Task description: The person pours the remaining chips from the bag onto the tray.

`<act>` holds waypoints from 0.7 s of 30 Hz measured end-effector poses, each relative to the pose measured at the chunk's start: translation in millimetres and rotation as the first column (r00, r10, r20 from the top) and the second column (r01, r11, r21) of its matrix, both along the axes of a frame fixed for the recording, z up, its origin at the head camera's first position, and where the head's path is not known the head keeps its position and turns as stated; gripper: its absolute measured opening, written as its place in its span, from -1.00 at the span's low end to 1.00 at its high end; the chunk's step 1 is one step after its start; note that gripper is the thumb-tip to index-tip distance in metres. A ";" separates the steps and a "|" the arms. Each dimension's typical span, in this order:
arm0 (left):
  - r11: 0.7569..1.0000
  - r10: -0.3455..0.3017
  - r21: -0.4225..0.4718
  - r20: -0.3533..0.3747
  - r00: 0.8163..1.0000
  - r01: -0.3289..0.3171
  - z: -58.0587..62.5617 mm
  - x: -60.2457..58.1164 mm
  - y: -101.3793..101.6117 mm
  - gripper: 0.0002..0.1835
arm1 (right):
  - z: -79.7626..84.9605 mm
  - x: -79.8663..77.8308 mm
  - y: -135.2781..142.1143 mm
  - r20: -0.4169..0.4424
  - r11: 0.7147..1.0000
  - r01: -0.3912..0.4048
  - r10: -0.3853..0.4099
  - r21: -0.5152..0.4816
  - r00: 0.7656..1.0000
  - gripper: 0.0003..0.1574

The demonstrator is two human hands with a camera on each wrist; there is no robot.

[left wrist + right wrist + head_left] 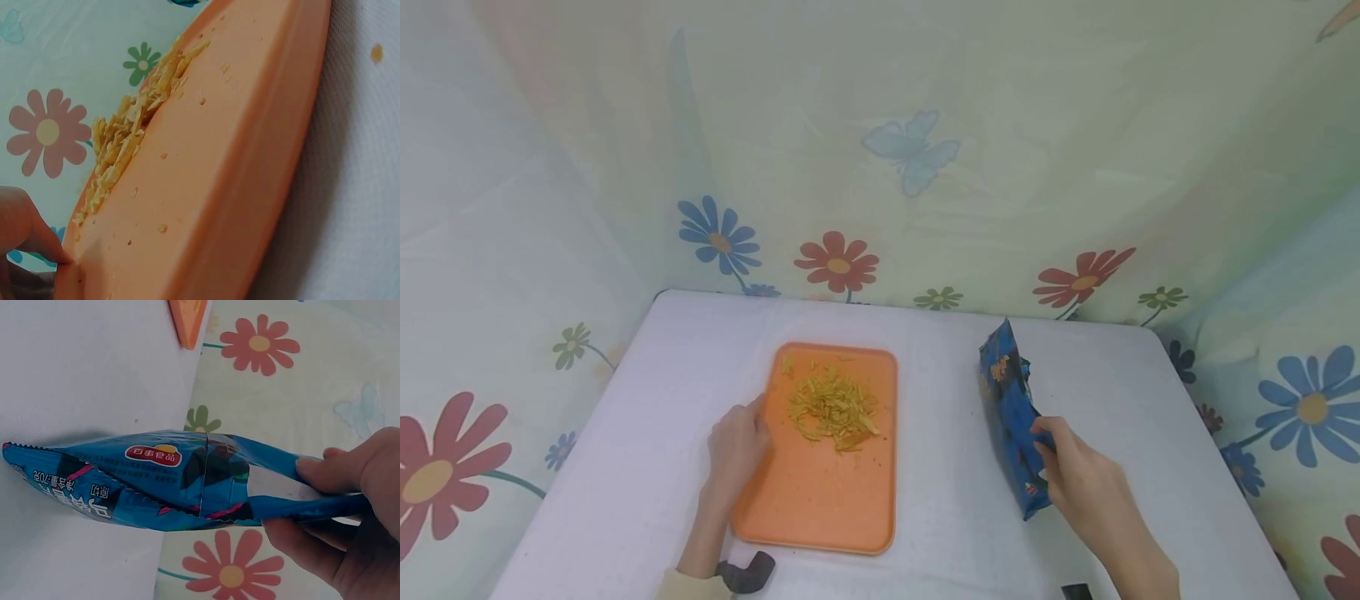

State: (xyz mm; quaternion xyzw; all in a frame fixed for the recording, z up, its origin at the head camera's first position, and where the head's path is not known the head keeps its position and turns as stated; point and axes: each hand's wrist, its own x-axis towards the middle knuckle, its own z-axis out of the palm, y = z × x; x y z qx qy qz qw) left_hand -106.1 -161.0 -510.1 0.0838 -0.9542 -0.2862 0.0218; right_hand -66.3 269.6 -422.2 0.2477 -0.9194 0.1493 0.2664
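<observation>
An orange tray (820,508) lies on the white table, bearing a heap of thin yellow snack sticks (835,408) toward its far half. My left hand (737,442) grips the tray's left rim; in the left wrist view its thumb and fingers pinch that edge beside the sticks (125,137). To the right, my right hand (1086,483) holds a blue snack bag (1011,417) by its edge. In the right wrist view, thumb and fingers pinch the bag (156,469) where its sides part at one end, showing a pale inside. The bag's far end points away from the hand.
Small crumbs lie scattered over the tray, and one yellow crumb (377,53) sits on the table cloth beside it. The white table (940,467) ends at a curtain (760,125) printed with flowers, which stands around its back and sides.
</observation>
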 end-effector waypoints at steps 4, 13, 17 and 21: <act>1.000 0.002 0.002 0.004 1.000 -0.002 0.2 0.1 0.1 -0.50 | 0.1 0.0 -2.3 0.047 1.000 -0.013 0.014 -0.015 0.999 -0.26; 1.000 0.012 0.006 0.024 1.000 -0.012 1.5 -0.3 0.8 -0.51 | 0.5 2.0 -5.4 0.117 0.999 -0.031 0.035 -0.033 0.992 -0.15; 1.000 0.011 0.015 0.017 1.000 -0.011 2.5 -0.1 0.8 -0.51 | 3.2 4.2 -8.6 0.239 0.998 -0.006 0.020 -0.059 0.971 -0.19; 1.000 0.005 0.018 0.014 1.000 -0.006 0.9 -0.3 -0.1 -0.50 | 2.2 5.0 -12.9 0.381 0.996 0.008 0.025 -0.086 0.924 -0.12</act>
